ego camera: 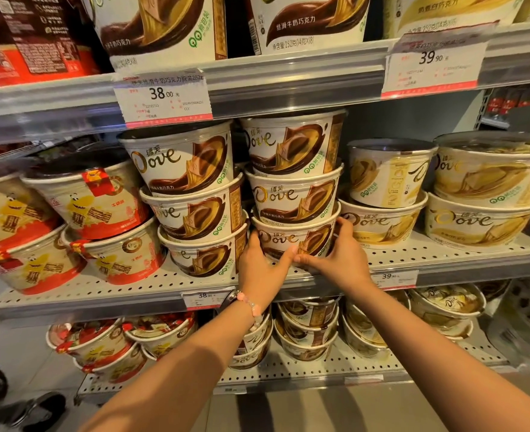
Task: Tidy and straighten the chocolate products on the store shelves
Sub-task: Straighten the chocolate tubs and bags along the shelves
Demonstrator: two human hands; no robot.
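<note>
Tubs (294,238) crowd perforated store shelf (444,254).

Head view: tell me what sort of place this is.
Most likely a shop's confectionery aisle: metal shelves with price tags clipped to their edges, stocked with stacked Dove chocolate tubs, one gripped by the left hand and right hand.

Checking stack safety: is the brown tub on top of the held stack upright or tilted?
Upright: the top tub sits level, logo reading straight.

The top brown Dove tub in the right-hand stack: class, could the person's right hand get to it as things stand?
Probably yes: the top brown Dove tub faces the open aisle, nothing before it; the right hand must first leave the bottom tub.
</note>
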